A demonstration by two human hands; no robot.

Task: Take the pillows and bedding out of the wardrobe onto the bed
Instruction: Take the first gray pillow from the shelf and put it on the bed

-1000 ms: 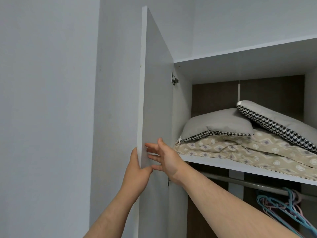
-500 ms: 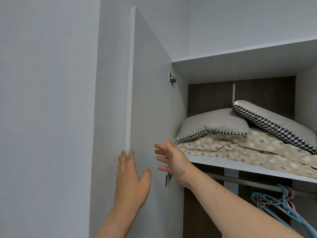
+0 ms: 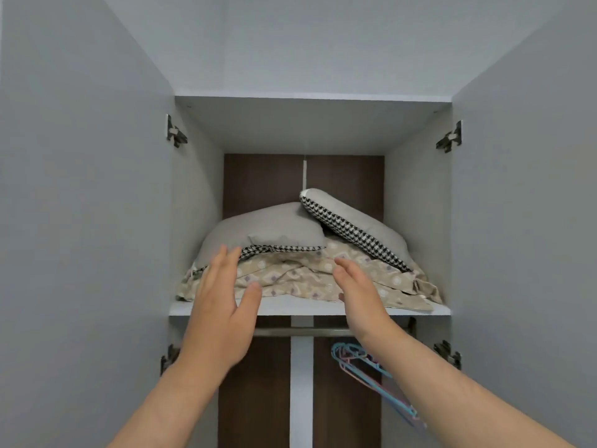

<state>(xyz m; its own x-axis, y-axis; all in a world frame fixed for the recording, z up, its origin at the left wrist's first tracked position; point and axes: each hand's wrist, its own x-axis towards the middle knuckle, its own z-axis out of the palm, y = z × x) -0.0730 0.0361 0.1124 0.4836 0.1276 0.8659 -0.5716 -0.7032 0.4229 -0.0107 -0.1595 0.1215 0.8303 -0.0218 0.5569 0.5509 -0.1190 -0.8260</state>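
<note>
On the shelf (image 3: pixel 310 308) your two pillows sit atop the crumpled bedding (image 3: pixel 300 279), one pillow (image 3: pixel 265 232) toward the left end, the other pillow (image 3: pixel 358 226) leaning against it toward the right wall. Your left hand (image 3: pixel 223 305) is raised before the shelf's left front edge, fingers spread and holding nothing; your right hand (image 3: pixel 358 292) is edge-on nearer the middle, fingers straight and together, also empty. Both doors stand wide. Pull the bedding first and the pillows will likely tumble off the front edge. Its loose right corner could also drag and catch near the hangers (image 3: pixel 365 367) below.
</note>
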